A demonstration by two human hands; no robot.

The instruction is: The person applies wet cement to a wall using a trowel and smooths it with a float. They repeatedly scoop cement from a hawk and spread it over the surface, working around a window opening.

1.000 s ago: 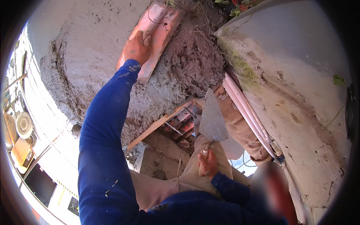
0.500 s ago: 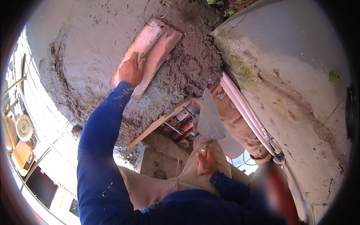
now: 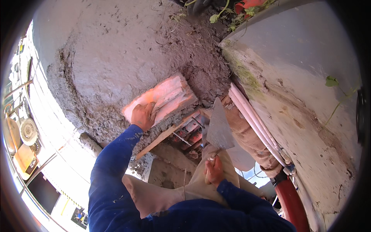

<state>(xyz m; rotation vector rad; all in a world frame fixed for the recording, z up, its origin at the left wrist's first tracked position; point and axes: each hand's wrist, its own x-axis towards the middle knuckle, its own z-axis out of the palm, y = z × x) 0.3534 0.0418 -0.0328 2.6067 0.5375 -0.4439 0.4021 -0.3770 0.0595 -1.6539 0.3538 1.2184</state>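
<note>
My left hand [image 3: 143,116] grips the handle of a long pinkish float [image 3: 173,89], which lies against the rough wet mortar surface [image 3: 96,58] just above a narrow wooden strip [image 3: 158,143]. My right hand [image 3: 214,169] is closed on the handle of a steel trowel [image 3: 218,127], held low by my leg with the pointed blade turned upward. Below the strip is a shadowed opening [image 3: 189,135] with metal rods and reddish material inside.
Pale pipes [image 3: 253,121] run beside a brown wrapped pipe [image 3: 247,135] along a mossy concrete wall [image 3: 305,96], with a red pipe [image 3: 288,201] below. Plants [image 3: 235,17] hang at the top. A wheelbarrow [image 3: 24,162] stands far below at the bright left side.
My left hand and the float have moved down toward the wooden strip, and the float has turned flatter. My right hand with the trowel has stayed nearly in place.
</note>
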